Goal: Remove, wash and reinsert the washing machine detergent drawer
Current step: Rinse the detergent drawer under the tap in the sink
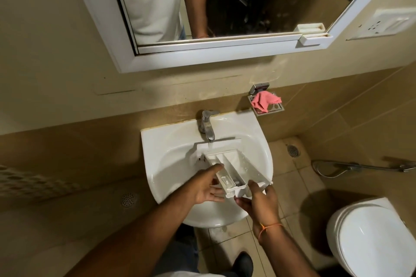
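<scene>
The detergent drawer (229, 168) is lying tilted across the basin (171, 164), its far end sitting under the tap (208, 125) at twelve o'clock — likely so water can run down through its compartments. The right hand (258, 200) is gripping its near end at five o'clock, fingers curled around it; the left hand (208, 186) is steadying the side at eight o'clock, fingers fairly straight and apart. Around the basin, beige tiled walls are enclosing a bathroom — mirror (225, 7) above, toilet (373, 238) at four o'clock.
</scene>
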